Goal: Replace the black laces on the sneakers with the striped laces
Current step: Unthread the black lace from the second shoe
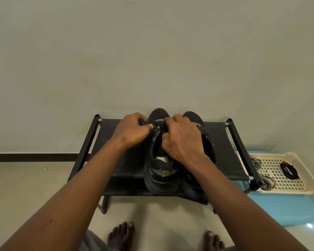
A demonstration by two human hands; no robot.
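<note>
Two black sneakers stand side by side on a black shoe rack [127,165], toes toward the wall. The left sneaker [159,171] has a black lace [159,126] in its eyelets. My left hand [132,132] pinches that lace on the left of the eyelets. My right hand [181,138] grips the lace on the right and covers part of the tongue. The right sneaker [192,117] is mostly hidden behind my right hand. Striped laces [261,173] and a loose bundle of black lace [289,169] lie in a white tray [286,189] at the right.
The tray sits on a light blue stool [279,209] right of the rack. The rack stands against a plain wall [152,51] on a pale floor. My bare feet [121,236] are just in front of the rack.
</note>
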